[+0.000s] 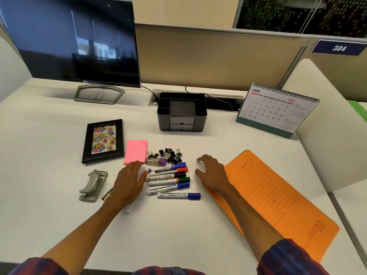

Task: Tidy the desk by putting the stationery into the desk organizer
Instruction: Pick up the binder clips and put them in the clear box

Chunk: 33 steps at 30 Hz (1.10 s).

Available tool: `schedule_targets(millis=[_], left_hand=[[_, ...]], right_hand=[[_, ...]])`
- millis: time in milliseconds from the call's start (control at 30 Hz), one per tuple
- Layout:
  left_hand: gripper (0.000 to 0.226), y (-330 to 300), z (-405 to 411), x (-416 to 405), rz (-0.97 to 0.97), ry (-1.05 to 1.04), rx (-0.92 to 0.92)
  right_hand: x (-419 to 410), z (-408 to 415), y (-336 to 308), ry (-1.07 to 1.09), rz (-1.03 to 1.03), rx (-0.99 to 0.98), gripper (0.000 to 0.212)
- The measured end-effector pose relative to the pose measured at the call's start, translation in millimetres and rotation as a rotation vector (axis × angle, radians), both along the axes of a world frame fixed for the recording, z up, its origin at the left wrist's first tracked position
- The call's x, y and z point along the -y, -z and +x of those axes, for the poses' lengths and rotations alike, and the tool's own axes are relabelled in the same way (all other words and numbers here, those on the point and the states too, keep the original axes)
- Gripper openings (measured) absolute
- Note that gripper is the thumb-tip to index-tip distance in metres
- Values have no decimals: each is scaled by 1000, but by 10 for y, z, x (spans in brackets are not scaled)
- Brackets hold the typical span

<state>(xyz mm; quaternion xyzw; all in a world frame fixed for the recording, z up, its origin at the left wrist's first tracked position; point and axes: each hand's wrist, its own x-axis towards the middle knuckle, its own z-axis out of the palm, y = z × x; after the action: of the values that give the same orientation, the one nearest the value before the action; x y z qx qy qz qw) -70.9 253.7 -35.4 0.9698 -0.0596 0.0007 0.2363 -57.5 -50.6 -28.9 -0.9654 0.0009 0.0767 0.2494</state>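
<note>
A black desk organizer (181, 112) with top compartments and two small drawers stands at the back middle of the white desk. Several markers (168, 180) with blue, red, black and green caps lie in a row between my hands. Behind them sit a pile of black binder clips (170, 154), a clear box with a purple lid (156, 161) and a pink sticky-note pad (136, 150). My left hand (129, 181) is open, palm down, just left of the markers. Just right of the row, my right hand (212, 172) hovers open and holds nothing.
A grey hole punch (92, 185) and a pen (108, 193) lie left of my left hand. A framed birthday card (103, 140), a monitor (73, 40), a desk calendar (277, 110) and an orange file folder (276, 199) also occupy the desk.
</note>
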Motion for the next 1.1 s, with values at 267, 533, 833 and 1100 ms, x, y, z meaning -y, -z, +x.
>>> schedule_targets(millis=[267,533,833,1100], left_hand=[[52,103,-101,-258,112,91,61],[43,232,-124,-225,145,140,70],[47,288,-115,-92,43,138,59],[50,366,-199,-86,74,151,86]], right_hand=[[-99,97,10,-2,15,-7,46],[-265,275,-83,39,117,10,50],[-419,673,-183,225,503,22,38],[-625,1099,-324,463,921,-162,34]])
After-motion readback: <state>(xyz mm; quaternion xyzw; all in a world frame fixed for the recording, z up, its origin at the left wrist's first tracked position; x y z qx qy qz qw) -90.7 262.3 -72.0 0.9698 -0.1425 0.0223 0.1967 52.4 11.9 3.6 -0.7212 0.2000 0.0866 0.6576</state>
